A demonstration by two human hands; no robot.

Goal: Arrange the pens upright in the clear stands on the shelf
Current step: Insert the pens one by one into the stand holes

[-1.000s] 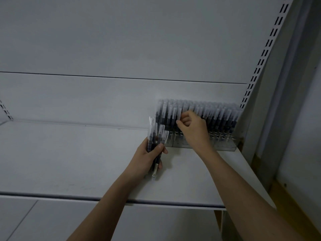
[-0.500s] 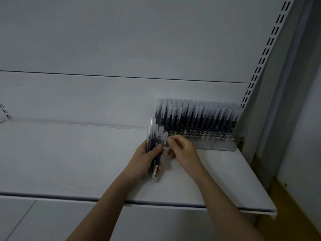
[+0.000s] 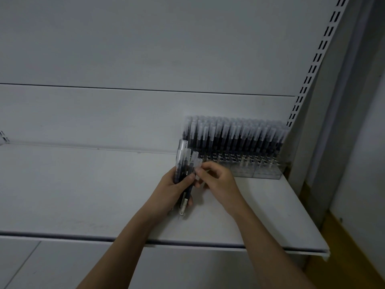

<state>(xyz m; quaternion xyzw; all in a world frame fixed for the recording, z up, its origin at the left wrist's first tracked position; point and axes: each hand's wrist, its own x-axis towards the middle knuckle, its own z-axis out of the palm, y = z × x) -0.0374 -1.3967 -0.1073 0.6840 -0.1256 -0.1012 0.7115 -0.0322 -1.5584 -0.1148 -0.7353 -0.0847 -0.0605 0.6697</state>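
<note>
pens being fed from a handheld bundle into clear stands on a shelf.

the left hand point(image 3: 174, 189) grips a bundle of pens point(image 3: 185, 172) above the shelf point(image 3: 83, 184); the right hand point(image 3: 216, 180) pinches one pen's cap with curled fingers point(image 3: 201, 171). the clear stands point(image 3: 245, 165), at the shelf's right rear, hold many upright pens; the front row of holes looks unfilled, so the bundle remains to place.
</note>
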